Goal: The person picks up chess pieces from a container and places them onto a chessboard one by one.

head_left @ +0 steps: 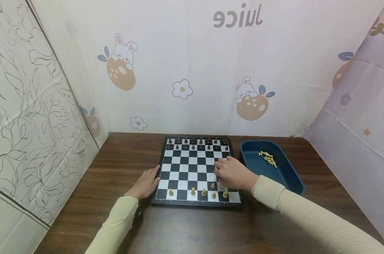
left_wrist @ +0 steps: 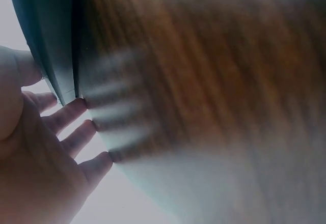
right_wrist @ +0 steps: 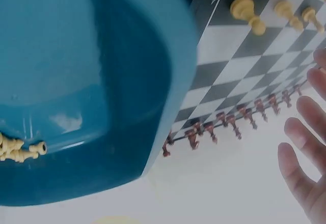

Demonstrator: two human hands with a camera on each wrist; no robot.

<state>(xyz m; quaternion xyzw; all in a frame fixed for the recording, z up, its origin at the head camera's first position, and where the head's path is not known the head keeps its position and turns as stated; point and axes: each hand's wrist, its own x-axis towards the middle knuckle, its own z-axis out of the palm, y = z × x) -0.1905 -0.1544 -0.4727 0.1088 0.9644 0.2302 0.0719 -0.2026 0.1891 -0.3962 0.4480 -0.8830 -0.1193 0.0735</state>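
A black-framed chessboard [head_left: 188, 168] lies on the table. Dark red chess pieces [head_left: 193, 141] fill its two far rows, and several cream chess pieces [head_left: 203, 192] stand on its near rows. My left hand [head_left: 144, 183] rests on the table against the board's left edge, fingers extended in the left wrist view. Over the right side of the board, my right hand [head_left: 231, 173] has its fingers bent down. A small cream chess piece [right_wrist: 322, 70] shows at the fingertips in the right wrist view, mostly hidden, so its kind is unclear.
A blue tray [head_left: 294, 187] stands right of the board, under the right forearm's side. Several loose cream pieces [head_left: 269, 159] lie in it. The brown wooden table [head_left: 179, 229] meets a patterned cloth [head_left: 192, 63] at the back.
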